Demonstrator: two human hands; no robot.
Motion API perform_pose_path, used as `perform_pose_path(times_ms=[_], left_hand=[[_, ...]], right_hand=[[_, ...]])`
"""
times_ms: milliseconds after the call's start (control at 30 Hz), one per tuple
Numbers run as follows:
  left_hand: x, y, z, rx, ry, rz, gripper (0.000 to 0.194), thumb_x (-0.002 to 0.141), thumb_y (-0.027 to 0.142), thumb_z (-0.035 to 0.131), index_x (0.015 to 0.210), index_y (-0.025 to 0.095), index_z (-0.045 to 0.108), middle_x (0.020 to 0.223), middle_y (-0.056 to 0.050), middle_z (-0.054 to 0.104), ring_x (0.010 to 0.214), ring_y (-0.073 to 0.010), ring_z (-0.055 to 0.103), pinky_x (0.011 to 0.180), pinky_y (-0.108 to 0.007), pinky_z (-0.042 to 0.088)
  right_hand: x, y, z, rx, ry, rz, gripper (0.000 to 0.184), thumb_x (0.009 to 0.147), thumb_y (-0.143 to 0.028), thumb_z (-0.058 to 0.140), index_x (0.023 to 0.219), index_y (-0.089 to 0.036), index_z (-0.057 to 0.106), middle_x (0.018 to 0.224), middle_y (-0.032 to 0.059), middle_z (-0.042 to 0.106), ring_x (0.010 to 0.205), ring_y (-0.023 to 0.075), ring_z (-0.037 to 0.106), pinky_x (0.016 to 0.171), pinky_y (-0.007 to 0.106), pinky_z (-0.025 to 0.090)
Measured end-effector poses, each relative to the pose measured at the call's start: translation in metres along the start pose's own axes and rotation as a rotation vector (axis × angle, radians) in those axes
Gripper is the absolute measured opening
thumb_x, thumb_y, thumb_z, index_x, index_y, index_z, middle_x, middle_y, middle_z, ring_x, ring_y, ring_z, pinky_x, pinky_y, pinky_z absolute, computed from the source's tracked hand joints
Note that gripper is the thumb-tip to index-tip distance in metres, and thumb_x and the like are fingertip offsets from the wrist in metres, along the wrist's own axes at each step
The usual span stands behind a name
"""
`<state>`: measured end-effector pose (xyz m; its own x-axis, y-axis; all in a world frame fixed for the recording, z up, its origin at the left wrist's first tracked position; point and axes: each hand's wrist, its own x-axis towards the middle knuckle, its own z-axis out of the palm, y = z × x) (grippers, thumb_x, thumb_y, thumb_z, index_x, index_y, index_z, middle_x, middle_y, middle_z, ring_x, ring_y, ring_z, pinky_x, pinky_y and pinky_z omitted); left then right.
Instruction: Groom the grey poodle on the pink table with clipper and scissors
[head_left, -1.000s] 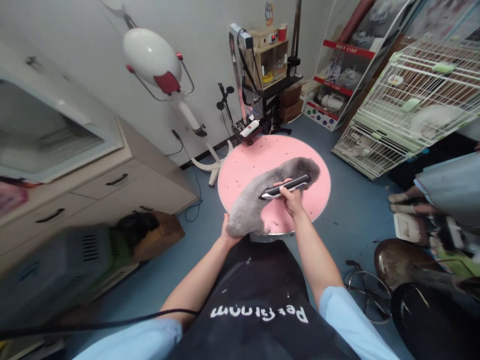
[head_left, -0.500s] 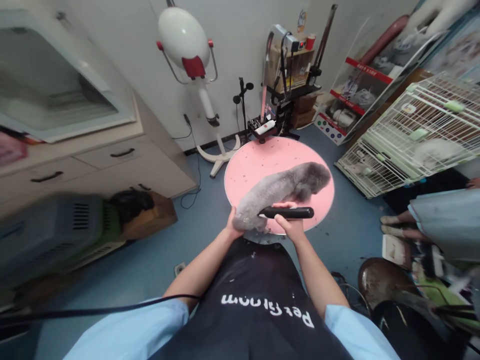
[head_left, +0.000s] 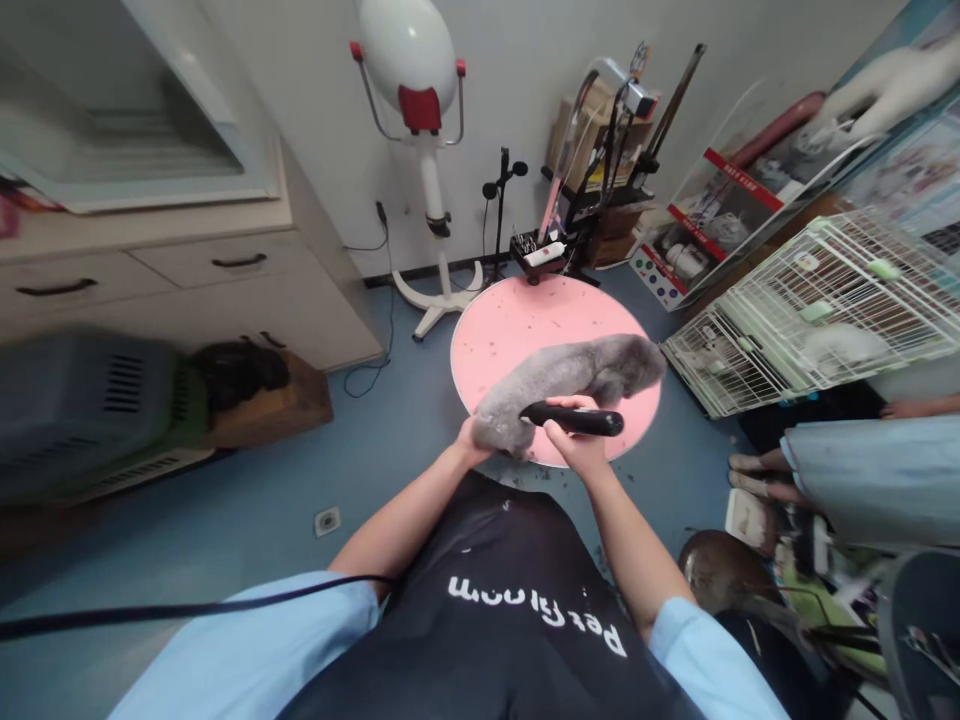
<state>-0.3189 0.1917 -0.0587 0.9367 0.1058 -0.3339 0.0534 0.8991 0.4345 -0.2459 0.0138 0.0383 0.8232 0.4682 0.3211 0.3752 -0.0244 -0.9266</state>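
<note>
A small grey-furred animal [head_left: 551,372] with short-clipped fur is on the round pink table [head_left: 510,312]; its darker end points to the far right, and I cannot tell its kind for sure. My left hand [head_left: 474,443] is closed about its near end at the table's left front edge, with the fingers partly hidden by the fur. In my right hand [head_left: 583,446] is a black hair clipper [head_left: 576,418], held level between thumb and fingers. The clipper's head touches the fur of the animal's near end. Loose grey tufts lie on the pink top.
A small black tray [head_left: 536,255] with scissors and a white clipper adjoins the table's far edge. Behind stands a white dryer on a stand [head_left: 442,240]. Wire cages [head_left: 810,300] and a person in a blue garment [head_left: 862,475] are at right. A black cord [head_left: 187,608] crosses my left sleeve.
My view has shifted a little. The clipper has tilted so its rear end points more toward me, while both hands stay at the animal's near end.
</note>
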Motion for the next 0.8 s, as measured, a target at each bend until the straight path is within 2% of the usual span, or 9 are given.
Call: perform_pose_path(times_ms=[67,133,200,267,333,433,533,667,800], left_hand=[[-0.001,0.001,0.006,-0.118,0.062,-0.03,0.041,0.099,0.022,0.029,0.103,0.014,0.069,0.104,-0.008,0.074,0.107,-0.0218,0.065,0.103,-0.036,0.046],[-0.001,0.001,0.009,-0.19,0.105,-0.05,0.041,0.1,0.021,0.029,0.102,0.012,0.069,0.098,-0.009,0.075,0.105,-0.0226,0.065,0.103,-0.036,0.044],[-0.001,0.001,0.01,-0.191,0.118,-0.064,0.042,0.1,0.02,0.029,0.101,0.01,0.069,0.095,-0.011,0.074,0.103,-0.0245,0.065,0.102,-0.039,0.043],[0.0,0.0,0.008,-0.198,0.129,-0.077,0.044,0.1,0.02,0.027,0.101,0.009,0.07,0.093,-0.012,0.074,0.103,-0.0257,0.064,0.101,-0.041,0.043],[0.001,-0.001,0.008,-0.21,0.119,-0.083,0.046,0.101,0.02,0.025,0.102,0.01,0.07,0.092,-0.011,0.074,0.106,-0.0256,0.064,0.1,-0.041,0.042],[0.002,-0.001,0.008,-0.228,0.096,-0.079,0.049,0.102,0.024,0.023,0.102,0.012,0.07,0.093,-0.009,0.074,0.109,-0.0244,0.062,0.1,-0.04,0.042],[0.004,-0.001,0.011,-0.221,0.097,-0.101,0.052,0.102,0.03,0.021,0.099,0.015,0.071,0.093,-0.008,0.074,0.105,-0.0242,0.063,0.1,-0.042,0.042],[0.006,0.001,0.019,-0.236,0.117,-0.103,0.055,0.103,0.028,0.018,0.1,0.013,0.071,0.093,-0.009,0.075,0.103,-0.0239,0.064,0.101,-0.042,0.043],[0.003,0.003,0.027,-0.269,0.147,-0.107,0.052,0.103,0.031,0.023,0.106,0.008,0.069,0.097,-0.014,0.074,0.104,-0.0276,0.064,0.101,-0.044,0.044]], right_hand=[[-0.002,0.004,0.005,-0.081,-0.065,-0.031,0.03,0.073,-0.028,0.071,0.099,-0.025,0.055,0.098,0.0052,0.073,0.084,0.0207,0.071,0.07,0.034,0.059],[-0.017,0.016,0.01,-0.161,-0.1,-0.053,0.027,0.073,-0.028,0.069,0.097,-0.025,0.058,0.097,0.0058,0.074,0.086,0.0221,0.072,0.078,0.038,0.06],[-0.037,0.03,0.012,-0.215,-0.138,-0.054,0.025,0.072,-0.029,0.069,0.095,-0.025,0.06,0.099,0.0067,0.074,0.091,0.024,0.073,0.085,0.041,0.059],[-0.052,0.038,0.011,-0.245,-0.173,-0.029,0.023,0.072,-0.029,0.069,0.093,-0.025,0.061,0.098,0.0066,0.075,0.09,0.0244,0.073,0.086,0.042,0.06],[-0.056,0.036,0.009,-0.235,-0.119,-0.018,0.024,0.073,-0.029,0.069,0.095,-0.024,0.06,0.097,0.0068,0.075,0.09,0.0243,0.073,0.086,0.042,0.06],[-0.043,0.024,0.009,-0.178,0.032,-0.06,0.03,0.077,-0.03,0.069,0.103,-0.024,0.057,0.106,0.0087,0.073,0.099,0.0245,0.072,0.09,0.043,0.058],[-0.034,0.021,0.015,-0.224,-0.001,-0.117,0.03,0.078,-0.031,0.07,0.104,-0.025,0.057,0.108,0.0086,0.073,0.098,0.0239,0.072,0.088,0.042,0.059],[-0.055,0.045,0.025,-0.359,-0.097,-0.149,0.026,0.078,-0.031,0.069,0.102,-0.025,0.06,0.113,0.0109,0.073,0.103,0.0263,0.071,0.091,0.043,0.059],[-0.088,0.069,0.027,-0.402,-0.133,-0.061,0.022,0.079,-0.032,0.065,0.1,-0.024,0.062,0.114,0.0131,0.073,0.103,0.0287,0.072,0.088,0.045,0.061]])
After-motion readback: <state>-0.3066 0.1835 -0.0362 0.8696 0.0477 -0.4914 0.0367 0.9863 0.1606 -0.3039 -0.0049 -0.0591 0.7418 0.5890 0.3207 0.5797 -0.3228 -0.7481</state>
